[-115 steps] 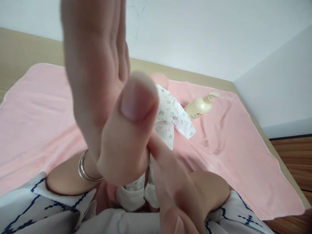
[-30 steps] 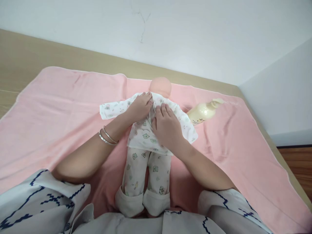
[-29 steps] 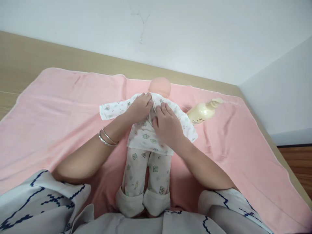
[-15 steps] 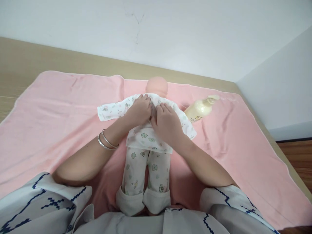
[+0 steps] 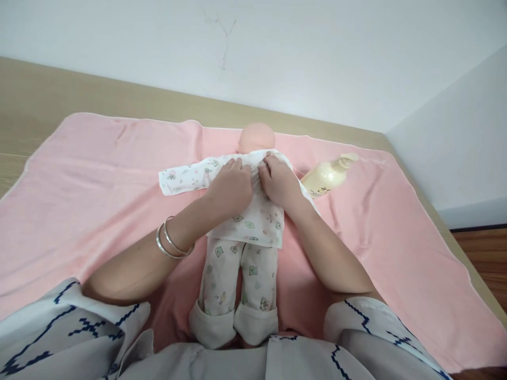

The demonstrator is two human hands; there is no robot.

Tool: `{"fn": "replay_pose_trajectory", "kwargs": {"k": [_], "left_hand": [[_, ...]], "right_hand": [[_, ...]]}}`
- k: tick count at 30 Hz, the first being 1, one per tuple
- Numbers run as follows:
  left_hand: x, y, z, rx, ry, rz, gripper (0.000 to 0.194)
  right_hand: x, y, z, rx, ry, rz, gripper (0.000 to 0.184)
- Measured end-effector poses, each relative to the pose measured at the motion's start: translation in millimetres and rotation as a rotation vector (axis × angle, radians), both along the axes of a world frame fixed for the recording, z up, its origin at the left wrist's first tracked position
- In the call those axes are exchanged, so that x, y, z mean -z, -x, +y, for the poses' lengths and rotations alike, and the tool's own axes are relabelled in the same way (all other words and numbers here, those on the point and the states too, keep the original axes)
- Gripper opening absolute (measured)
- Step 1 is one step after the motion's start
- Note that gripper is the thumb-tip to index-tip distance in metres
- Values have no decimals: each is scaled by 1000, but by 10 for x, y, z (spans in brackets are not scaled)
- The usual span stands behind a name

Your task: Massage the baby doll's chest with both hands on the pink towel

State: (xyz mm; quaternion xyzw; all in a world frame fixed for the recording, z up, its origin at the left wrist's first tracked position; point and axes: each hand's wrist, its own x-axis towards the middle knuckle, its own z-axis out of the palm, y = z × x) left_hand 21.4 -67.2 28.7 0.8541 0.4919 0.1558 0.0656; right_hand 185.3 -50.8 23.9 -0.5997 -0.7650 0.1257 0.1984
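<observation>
A baby doll [image 5: 256, 137] lies on a pink blanket, its head toward the wall. It wears a white printed baby shirt [image 5: 253, 224] and matching trousers [image 5: 222, 277] with turned-up cuffs. Both my hands are at the shirt's upper front. My left hand [image 5: 232, 187], below a wrist with two silver bangles, has its fingers curled on the left side of the chest cloth. On the other side my right hand [image 5: 280, 180] pinches the shirt near the collar, pulling it into creases. My fingertips are partly hidden in the cloth.
The pink blanket [image 5: 119, 211] covers most of the wooden surface [image 5: 47, 87]. A cream pump bottle [image 5: 327, 177] leans or lies right of the doll, close to my right hand. A white wall [image 5: 317, 63] stands behind, with another at the right.
My right hand has moved up toward the collar, drawing the shirt front with it. My left hand has shifted slightly right and down. The dark gap between my hands is now covered by cloth.
</observation>
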Motion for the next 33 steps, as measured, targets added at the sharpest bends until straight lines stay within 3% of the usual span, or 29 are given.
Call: {"fn": "replay_pose_trajectory", "kwargs": {"k": [6, 12, 19, 26, 29, 33], "left_hand": [[34, -7, 72, -19, 83, -136, 26], [185, 13, 306, -144, 169, -345, 29], [500, -47, 367, -212, 11, -343, 47], [561, -62, 342, -227, -33, -295, 51], [526, -76, 320, -253, 4, -292, 53], [481, -77, 308, -242, 16, -281, 55]], "right_hand": [[113, 47, -47, 23, -81, -132, 42], [-14, 160, -264, 106, -59, -128, 33], [-98, 278, -572, 6, -37, -115, 43], [-48, 185, -235, 74, 130, 5, 55], [74, 133, -67, 131, 93, -1, 63], [192, 103, -13, 108, 8, -58, 67]]}}
